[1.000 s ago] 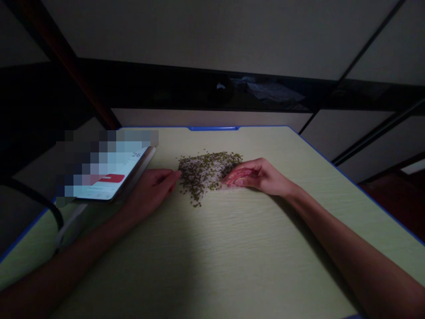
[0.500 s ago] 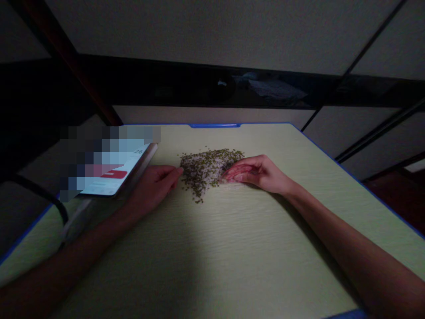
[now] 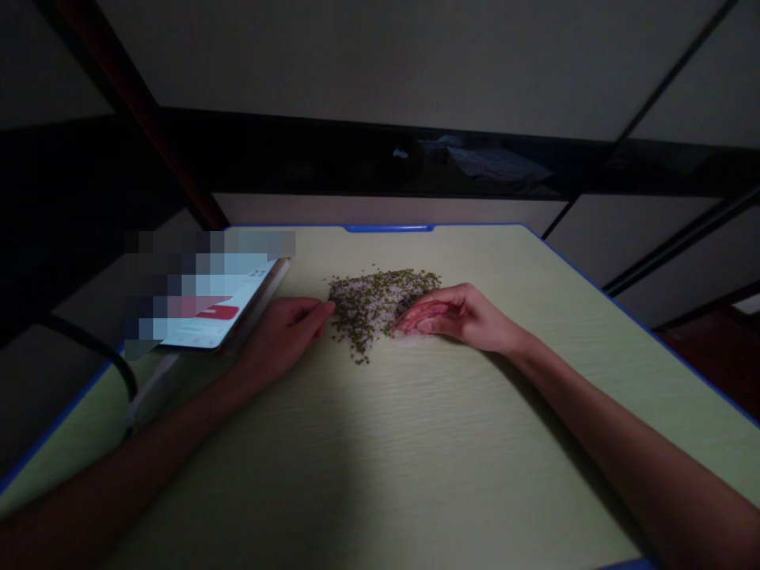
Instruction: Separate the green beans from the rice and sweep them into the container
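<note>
A spread pile of small green grains mixed with whitish ones [image 3: 371, 305] lies on the pale wood-grain tabletop [image 3: 416, 443]. My left hand [image 3: 290, 328] rests at the pile's left edge, thumb pressed to the curled fingers. Anything inside those fingers is hidden. At the right edge, my right hand [image 3: 460, 317] curves over the grains, its bent fingertips down among them and the thumb drawn in beneath. Whatever these fingertips pinch is too small to make out.
A phone with a lit screen [image 3: 222, 317] leans left of my left hand, partly blurred out. A black cable [image 3: 112, 356] runs beside it. The table has a blue rim with a raised blue strip [image 3: 389, 229] at the back. Pale panels [image 3: 385, 63] stand behind.
The whole view has shifted slightly right and down. Both hands keep nearly the same places at the pile, the right fingers moving only a little. The digits on the phone screen differ.
</note>
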`<state>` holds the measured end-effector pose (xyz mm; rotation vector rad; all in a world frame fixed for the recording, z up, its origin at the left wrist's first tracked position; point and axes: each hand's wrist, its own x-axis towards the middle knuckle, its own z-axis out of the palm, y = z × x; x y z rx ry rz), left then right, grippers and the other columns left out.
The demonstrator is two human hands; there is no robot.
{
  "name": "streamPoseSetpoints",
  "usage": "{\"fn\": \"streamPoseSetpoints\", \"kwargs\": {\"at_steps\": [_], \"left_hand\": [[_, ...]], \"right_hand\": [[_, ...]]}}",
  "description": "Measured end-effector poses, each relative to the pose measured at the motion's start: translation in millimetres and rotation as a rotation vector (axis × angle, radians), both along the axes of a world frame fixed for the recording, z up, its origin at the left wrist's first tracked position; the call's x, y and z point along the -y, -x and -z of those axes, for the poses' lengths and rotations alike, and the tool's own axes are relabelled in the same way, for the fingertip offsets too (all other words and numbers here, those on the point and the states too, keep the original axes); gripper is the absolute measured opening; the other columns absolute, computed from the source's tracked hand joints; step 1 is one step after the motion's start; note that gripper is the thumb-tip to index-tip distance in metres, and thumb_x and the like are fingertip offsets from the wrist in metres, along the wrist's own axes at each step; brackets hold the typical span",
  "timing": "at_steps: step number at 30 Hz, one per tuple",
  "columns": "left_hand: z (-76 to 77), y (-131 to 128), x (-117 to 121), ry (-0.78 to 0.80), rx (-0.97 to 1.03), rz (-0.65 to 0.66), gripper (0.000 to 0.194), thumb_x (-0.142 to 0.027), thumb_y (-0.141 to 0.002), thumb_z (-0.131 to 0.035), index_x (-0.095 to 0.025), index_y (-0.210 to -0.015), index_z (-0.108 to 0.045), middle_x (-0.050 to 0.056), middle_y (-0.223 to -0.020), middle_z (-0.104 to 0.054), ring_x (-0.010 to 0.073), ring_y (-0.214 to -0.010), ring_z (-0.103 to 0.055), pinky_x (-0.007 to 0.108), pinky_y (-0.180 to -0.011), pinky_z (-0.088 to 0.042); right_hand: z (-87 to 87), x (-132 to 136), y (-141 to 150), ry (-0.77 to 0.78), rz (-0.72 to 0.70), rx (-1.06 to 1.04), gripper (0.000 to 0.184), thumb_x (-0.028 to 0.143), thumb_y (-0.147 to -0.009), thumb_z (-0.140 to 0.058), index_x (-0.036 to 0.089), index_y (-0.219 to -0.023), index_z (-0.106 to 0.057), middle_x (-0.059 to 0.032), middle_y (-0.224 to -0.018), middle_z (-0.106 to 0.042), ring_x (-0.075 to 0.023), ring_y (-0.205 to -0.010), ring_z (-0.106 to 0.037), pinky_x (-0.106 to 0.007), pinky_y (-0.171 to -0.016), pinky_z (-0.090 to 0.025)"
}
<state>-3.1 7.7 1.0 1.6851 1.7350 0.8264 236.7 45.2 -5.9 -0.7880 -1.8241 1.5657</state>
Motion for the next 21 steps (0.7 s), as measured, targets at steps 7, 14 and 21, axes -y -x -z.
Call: {"fn": "streamPoseSetpoints", "kwargs": {"at_steps": [7,14,21], "left_hand": [[-1.0,0.3,1.0,0.001,0.022,0.001,0.036,-0.039,-0.074,-0.044,-0.018,-0.045,-0.041,-0.007,-0.036,-0.035,0.007,-0.035,-0.033,0.021,-0.04,-0.025],[1.8,0.5,-0.6,-0.008,0.023,0.005,0.036,-0.038,-0.075,-0.044,-0.018,-0.045,-0.041,-0.007,-0.036,-0.035,0.0067,-0.035,-0.033,0.021,-0.041,-0.025],[0.4,0.9,0.2,-0.024,0.018,0.016,0.036,-0.038,-0.074,-0.044,-0.018,-0.044,-0.04,-0.007,-0.036,-0.035,0.0071,-0.036,-0.033,0.022,-0.041,-0.025]], "right_hand": [[0.1,1.3,3.2,-0.061,0.031,-0.009,0.015,0.01,-0.071,-0.063,0.01,-0.085,-0.067,-0.008,-0.086,-0.071,-0.0142,-0.08,-0.066,-0.027,-0.078,-0.052],[-0.3,2.9,7.5,-0.033,0.015,0.008,0.015,0.012,-0.071,-0.064,0.01,-0.086,-0.067,-0.0085,-0.087,-0.071,-0.0157,-0.081,-0.066,-0.029,-0.079,-0.052],[-1.1,3.7,8.6,-0.006,0.002,0.02,0.016,0.011,-0.071,-0.064,0.011,-0.087,-0.067,-0.0082,-0.088,-0.071,-0.0161,-0.082,-0.067,-0.029,-0.08,-0.052]]}}
